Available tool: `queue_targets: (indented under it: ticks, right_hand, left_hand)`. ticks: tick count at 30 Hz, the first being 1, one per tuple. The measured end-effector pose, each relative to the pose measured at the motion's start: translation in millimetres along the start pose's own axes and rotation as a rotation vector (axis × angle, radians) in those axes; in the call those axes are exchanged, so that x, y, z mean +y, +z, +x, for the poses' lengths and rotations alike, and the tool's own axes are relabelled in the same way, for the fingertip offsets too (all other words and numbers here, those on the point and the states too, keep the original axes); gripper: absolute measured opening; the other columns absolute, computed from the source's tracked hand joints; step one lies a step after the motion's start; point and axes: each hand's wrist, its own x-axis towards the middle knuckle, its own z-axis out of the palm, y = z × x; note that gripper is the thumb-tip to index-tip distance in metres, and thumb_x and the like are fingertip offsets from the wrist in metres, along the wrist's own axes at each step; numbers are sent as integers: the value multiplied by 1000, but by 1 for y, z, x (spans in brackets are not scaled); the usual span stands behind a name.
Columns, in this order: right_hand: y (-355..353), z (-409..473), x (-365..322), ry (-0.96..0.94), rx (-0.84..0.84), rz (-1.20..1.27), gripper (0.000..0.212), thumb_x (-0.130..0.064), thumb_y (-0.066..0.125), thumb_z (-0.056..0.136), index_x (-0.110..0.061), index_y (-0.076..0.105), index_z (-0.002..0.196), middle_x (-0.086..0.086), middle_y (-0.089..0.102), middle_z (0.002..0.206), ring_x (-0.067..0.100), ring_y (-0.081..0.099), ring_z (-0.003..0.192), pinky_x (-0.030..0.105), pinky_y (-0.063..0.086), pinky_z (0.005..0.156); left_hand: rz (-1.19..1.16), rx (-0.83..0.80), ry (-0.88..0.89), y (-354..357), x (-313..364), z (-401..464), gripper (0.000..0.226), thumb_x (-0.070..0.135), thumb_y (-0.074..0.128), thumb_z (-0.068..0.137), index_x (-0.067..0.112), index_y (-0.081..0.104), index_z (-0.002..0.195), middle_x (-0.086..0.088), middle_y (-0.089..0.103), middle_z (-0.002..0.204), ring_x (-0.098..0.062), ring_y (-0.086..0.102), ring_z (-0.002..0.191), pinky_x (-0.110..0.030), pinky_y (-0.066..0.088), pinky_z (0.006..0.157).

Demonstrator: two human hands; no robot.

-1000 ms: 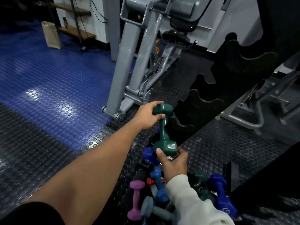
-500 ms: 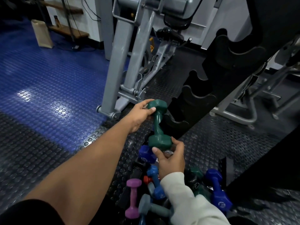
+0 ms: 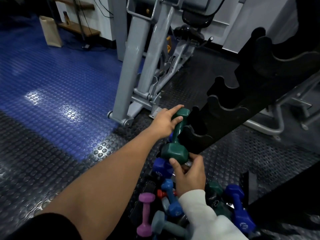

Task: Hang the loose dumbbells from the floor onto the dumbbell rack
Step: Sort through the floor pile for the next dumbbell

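A dark green dumbbell (image 3: pixel 176 137) stands nearly upright against the lowest cradle of the black dumbbell rack (image 3: pixel 225 108). My left hand (image 3: pixel 166 122) touches its upper head, index finger straight and thumb along the head. My right hand (image 3: pixel 189 172) cups the lower head from beneath, thumb on its front face. A pile of loose dumbbells lies on the floor below: a pink one (image 3: pixel 145 213), a grey one (image 3: pixel 166 227), light blue (image 3: pixel 171 198), dark blue (image 3: pixel 240 212) and another dark blue (image 3: pixel 162 168).
A grey exercise machine frame (image 3: pixel 138 66) stands just left of the rack. Blue studded flooring (image 3: pixel 52 80) spreads to the left, black studded matting (image 3: pixel 251 161) under the rack. A brown paper bag (image 3: pixel 50 31) stands far back left. Grey metal tubing (image 3: pixel 270 129) lies behind the rack.
Both hands carried the green dumbbell closer to the rack's lowest cradle. My left fingers have straightened on the upper head.
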Motion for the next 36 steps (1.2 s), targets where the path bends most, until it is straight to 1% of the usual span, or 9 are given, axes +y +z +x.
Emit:
queue_targets:
  ticks: [3,6,13,18,22,26,29,33,36]
  right_hand:
    - [-5,1,8,-274,-41,-223,57,-22,77,87,-28,52,138,0,45,130,7,52,103,14,44,86]
    - [-3,5,7,-454,-95,-428,72,-11,75,87,-43,46,145,8,37,139,23,62,96,33,58,75]
    - [1,10,0,-480,-40,-396,78,2,88,68,-37,64,131,11,49,127,-11,42,79,9,41,65]
    - [6,14,-13,-384,-10,-279,60,-18,78,86,-44,58,136,5,44,126,13,54,87,26,52,80]
    - [7,15,-15,-368,-19,-361,56,-21,75,89,-42,57,138,6,44,125,21,61,85,29,52,74]
    - [7,16,-12,-419,-30,-432,58,-21,77,88,-37,57,140,9,44,124,25,64,75,31,54,60]
    - [8,17,-12,-455,-15,-435,59,-19,77,87,-36,56,140,8,41,126,23,63,72,36,58,55]
    - [3,13,2,-523,12,-384,63,1,83,77,-22,66,133,18,50,123,-20,42,98,-5,39,78]
    - [-4,8,19,-500,32,-317,72,12,83,72,-17,60,135,24,53,115,-23,38,106,-8,28,93]
  left_hand:
    - [74,1,112,0,-9,-1,53,41,48,109,49,33,159,-6,49,129,-26,57,109,-30,45,97]
    - [130,11,229,5,-17,-3,56,27,44,112,53,28,159,-13,36,156,-24,51,131,-15,37,95]
    - [-23,134,223,18,-12,2,45,17,50,109,35,53,151,-2,56,108,-12,55,94,-5,36,80]
    - [-111,183,113,24,-6,22,29,8,66,99,14,73,126,11,68,97,-1,61,88,-7,43,84]
    - [-172,-16,58,42,-18,40,37,-4,61,99,16,74,127,-1,64,140,-18,60,131,-38,42,119]
    - [-166,5,48,28,-1,28,35,-4,54,104,-2,64,137,-8,59,137,-23,59,121,-1,43,93]
    - [-202,59,85,35,-4,29,33,-10,57,100,-8,65,132,-16,64,133,-26,66,119,-10,47,100]
    - [-194,51,58,36,-4,26,31,-1,67,97,6,73,128,-7,69,134,-17,61,126,-24,44,113]
    - [-225,8,56,36,-7,22,36,3,66,99,8,69,134,-3,69,134,-13,60,128,-21,38,116]
